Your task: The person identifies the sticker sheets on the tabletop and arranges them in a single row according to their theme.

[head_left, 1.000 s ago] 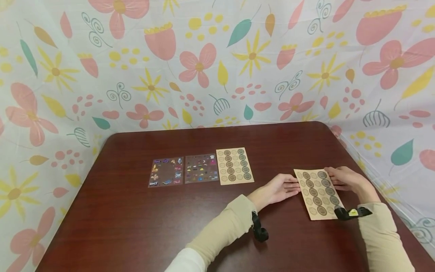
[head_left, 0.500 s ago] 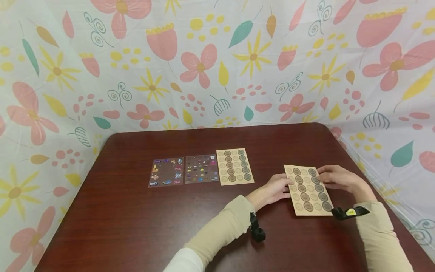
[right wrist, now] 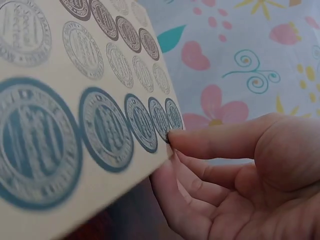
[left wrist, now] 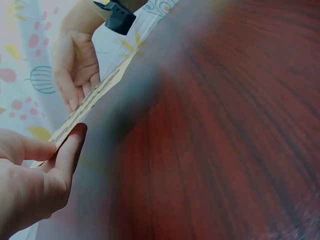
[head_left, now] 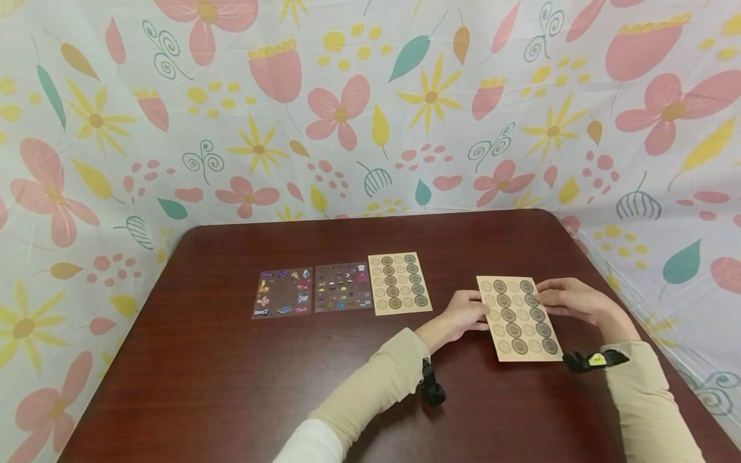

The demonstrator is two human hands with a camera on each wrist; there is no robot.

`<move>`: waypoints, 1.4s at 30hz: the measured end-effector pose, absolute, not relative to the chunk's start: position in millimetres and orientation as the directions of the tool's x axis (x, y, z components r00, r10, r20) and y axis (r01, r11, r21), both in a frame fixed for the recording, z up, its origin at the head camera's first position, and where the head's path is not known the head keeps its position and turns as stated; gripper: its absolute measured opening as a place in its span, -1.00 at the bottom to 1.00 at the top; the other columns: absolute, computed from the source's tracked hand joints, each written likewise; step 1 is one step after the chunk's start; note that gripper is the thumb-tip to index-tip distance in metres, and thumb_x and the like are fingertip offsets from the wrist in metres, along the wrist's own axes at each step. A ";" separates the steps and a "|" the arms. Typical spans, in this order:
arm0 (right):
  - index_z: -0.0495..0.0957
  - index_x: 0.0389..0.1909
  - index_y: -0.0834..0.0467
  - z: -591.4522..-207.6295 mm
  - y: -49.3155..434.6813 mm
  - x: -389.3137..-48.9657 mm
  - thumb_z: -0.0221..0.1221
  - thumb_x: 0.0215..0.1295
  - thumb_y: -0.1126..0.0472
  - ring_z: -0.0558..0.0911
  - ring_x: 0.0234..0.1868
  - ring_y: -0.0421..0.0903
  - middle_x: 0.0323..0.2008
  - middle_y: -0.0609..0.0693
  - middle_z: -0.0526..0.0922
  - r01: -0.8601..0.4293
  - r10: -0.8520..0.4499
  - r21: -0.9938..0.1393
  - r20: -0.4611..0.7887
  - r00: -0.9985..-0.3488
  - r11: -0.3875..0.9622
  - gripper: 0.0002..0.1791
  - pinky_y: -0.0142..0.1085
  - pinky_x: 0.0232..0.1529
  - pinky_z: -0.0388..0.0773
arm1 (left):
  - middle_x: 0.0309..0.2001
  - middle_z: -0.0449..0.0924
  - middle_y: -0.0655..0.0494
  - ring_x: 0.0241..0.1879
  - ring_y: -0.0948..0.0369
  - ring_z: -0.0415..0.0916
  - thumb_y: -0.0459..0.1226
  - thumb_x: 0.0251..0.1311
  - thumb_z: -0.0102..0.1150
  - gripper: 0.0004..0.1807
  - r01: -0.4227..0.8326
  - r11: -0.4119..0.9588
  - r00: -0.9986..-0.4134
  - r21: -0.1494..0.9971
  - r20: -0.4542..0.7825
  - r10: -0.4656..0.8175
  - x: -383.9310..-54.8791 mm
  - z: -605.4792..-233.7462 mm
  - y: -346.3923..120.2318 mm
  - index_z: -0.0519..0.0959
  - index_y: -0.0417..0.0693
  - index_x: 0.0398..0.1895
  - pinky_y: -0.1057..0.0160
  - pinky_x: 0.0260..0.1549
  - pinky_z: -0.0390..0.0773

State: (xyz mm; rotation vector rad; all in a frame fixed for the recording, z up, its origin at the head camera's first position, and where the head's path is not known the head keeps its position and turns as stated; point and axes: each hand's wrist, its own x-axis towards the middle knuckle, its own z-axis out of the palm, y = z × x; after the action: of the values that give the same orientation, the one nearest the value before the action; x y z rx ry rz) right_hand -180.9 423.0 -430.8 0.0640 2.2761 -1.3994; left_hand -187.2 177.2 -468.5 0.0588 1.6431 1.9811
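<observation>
A tan sticker sheet (head_left: 523, 321) with columns of round seals is held up above the table, tilted, between both hands. My left hand (head_left: 463, 313) pinches its left edge; the left wrist view shows the thumb over it and fingers (left wrist: 70, 155) behind. At the opposite edge my right hand (head_left: 573, 301) pinches the sheet between thumb and fingers, close to the dark blue-green seals (right wrist: 106, 131) in the right wrist view. Another tan sticker sheet (head_left: 399, 283) of the same pattern lies flat, left of my left hand.
Two clear sticker sheets, one with small mixed pictures (head_left: 343, 287) and one with a colourful border (head_left: 283, 293), lie in a row with the flat tan sheet. A flowered cloth (head_left: 370, 109) hangs behind the dark wooden table (head_left: 231, 386).
The held sticker sheet has moved left and slightly up in the head view, along with both hands. My left hand now pinches its edge more firmly inward. The sheets lying flat have not moved.
</observation>
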 end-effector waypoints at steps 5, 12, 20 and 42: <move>0.15 0.20 0.64 -430.2 422.4 -179.4 0.03 0.43 0.29 0.65 -0.18 -0.33 -0.22 -0.16 0.63 0.262 -0.242 -0.865 -0.389 -0.889 0.429 -0.46 -0.39 -0.07 0.66 | -0.26 0.70 -0.19 -0.24 -0.02 0.69 -0.56 0.16 0.04 -0.72 -0.385 -0.106 -0.854 0.917 -0.311 0.417 -190.6 -467.9 173.3 0.60 -0.25 -0.08 0.06 -0.21 0.72; 0.20 0.17 0.59 -428.2 415.8 -179.6 0.07 0.41 0.25 0.64 -0.20 -0.32 -0.24 -0.14 0.61 0.268 -0.232 -0.848 -0.405 -0.884 0.458 -0.46 -0.37 -0.09 0.67 | -0.22 0.69 -0.20 -0.17 -0.04 0.67 -0.57 0.19 0.00 -0.69 -0.388 -0.134 -0.853 0.912 -0.300 0.427 -196.4 -472.2 170.4 0.55 -0.28 -0.03 0.01 -0.14 0.70; 0.27 0.12 0.54 -428.8 410.7 -183.5 0.08 0.41 0.21 0.65 -0.25 -0.29 -0.28 -0.12 0.62 0.271 -0.216 -0.832 -0.413 -0.885 0.485 -0.51 -0.36 -0.14 0.67 | -0.32 0.68 -0.17 -0.26 -0.02 0.69 -0.53 0.22 0.07 -0.79 -0.376 -0.088 -0.868 0.922 -0.317 0.383 -200.0 -469.5 164.4 0.59 -0.30 -0.10 0.08 -0.21 0.72; 0.26 0.13 0.54 -429.5 403.8 -193.2 0.09 0.41 0.22 0.68 -0.22 -0.25 -0.27 -0.11 0.66 0.259 -0.245 -0.848 -0.403 -0.882 0.462 -0.51 -0.32 -0.10 0.68 | -0.39 0.68 -0.16 -0.31 -0.03 0.71 -0.52 0.13 0.23 -0.89 -0.346 -0.019 -0.891 0.938 -0.322 0.319 -208.5 -459.7 147.8 0.65 -0.38 -0.27 0.21 -0.32 0.74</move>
State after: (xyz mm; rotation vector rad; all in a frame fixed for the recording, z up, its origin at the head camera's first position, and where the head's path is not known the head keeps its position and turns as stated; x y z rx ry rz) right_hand -193.2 403.8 -429.5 0.0118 2.2396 -1.4178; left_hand -208.5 147.8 -459.7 -0.0279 1.8146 1.9603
